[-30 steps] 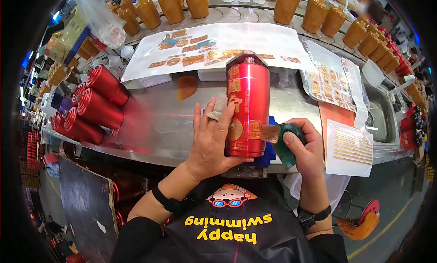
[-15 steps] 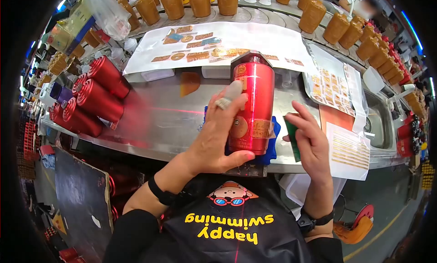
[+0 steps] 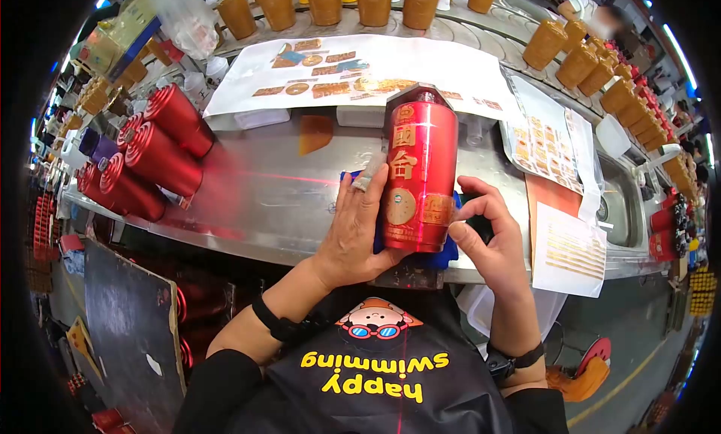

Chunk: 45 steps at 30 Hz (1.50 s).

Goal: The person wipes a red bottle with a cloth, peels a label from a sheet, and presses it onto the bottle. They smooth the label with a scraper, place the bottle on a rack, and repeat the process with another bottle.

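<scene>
A shiny red bottle (image 3: pixel 434 152) with gold characters, a round gold emblem and a gold label strip (image 3: pixel 438 209) lies tilted back in a dark holder (image 3: pixel 426 88) over a blue cloth (image 3: pixel 451 254). My left hand (image 3: pixel 349 235) grips its lower left side, thumb at the base, with a pale cover on one finger. At the lower right side, my right hand (image 3: pixel 492 239) has thumb and forefinger at the end of the label strip. A dark green card (image 3: pixel 483 227) shows partly in that hand, mostly hidden by the fingers.
Several red bottles (image 3: pixel 161 160) lie stacked at the left. White paper with gold decals (image 3: pixel 420 58) spans the back of the metal table. At the right are a decal tray (image 3: pixel 537 134), a sheet of gold strips (image 3: pixel 571 246) and a sink (image 3: pixel 619 209). Brown bottles (image 3: pixel 373 2) line a conveyor behind.
My left hand has slid down the bottle, uncovering the gold characters. The label strip's raised end now lies closer to the bottle. My right hand has moved left to it, the green card now mostly hidden.
</scene>
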Each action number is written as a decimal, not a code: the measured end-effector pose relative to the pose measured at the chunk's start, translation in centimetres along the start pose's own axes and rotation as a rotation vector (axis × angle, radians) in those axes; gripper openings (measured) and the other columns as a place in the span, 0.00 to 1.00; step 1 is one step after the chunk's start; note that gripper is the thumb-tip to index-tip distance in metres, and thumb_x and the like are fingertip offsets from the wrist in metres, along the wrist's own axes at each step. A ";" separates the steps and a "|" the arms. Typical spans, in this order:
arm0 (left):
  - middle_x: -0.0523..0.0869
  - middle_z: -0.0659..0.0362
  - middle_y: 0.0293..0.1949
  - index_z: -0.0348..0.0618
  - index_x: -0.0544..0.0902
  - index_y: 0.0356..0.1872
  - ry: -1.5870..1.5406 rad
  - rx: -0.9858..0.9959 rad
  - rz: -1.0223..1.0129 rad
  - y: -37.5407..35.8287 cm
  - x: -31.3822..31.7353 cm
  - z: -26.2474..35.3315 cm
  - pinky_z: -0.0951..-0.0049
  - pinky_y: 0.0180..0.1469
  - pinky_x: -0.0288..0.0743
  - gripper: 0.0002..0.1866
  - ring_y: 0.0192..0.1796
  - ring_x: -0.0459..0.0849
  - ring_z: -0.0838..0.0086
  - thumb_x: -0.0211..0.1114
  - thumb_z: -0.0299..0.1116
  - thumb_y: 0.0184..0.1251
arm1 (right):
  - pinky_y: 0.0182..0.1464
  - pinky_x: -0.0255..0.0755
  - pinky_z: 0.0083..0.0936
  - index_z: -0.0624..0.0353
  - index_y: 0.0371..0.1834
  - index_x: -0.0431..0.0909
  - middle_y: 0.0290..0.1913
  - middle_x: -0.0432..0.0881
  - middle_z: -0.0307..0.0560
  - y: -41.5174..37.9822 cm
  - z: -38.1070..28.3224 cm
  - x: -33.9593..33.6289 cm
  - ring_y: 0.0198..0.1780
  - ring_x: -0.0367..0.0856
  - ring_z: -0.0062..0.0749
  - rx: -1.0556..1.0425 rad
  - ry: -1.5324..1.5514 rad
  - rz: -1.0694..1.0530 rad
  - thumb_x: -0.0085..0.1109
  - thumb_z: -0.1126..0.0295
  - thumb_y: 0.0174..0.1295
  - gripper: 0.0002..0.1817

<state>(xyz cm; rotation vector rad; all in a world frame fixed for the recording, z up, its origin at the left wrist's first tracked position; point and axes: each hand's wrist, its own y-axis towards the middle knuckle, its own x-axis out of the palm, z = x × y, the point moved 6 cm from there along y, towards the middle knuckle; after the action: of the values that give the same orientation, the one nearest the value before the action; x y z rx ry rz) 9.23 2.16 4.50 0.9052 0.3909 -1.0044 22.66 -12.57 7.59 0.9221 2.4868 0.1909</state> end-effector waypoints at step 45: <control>0.57 0.38 0.73 0.31 0.49 0.75 -0.347 -0.041 -0.027 0.6 -1.0 0.0 0.55 0.75 0.51 0.53 0.74 0.57 0.45 0.70 0.49 0.59 | 0.54 0.66 0.25 0.63 0.30 0.78 0.55 0.78 0.52 -0.1 -3.6 -2.8 0.52 0.75 0.28 0.058 -0.006 -0.010 0.61 0.74 0.63 0.06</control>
<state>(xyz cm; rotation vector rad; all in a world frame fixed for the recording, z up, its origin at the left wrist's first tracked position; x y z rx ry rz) 9.27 2.86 5.47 0.6738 0.1305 -1.1497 22.71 -14.31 11.82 0.9315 2.5027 0.1131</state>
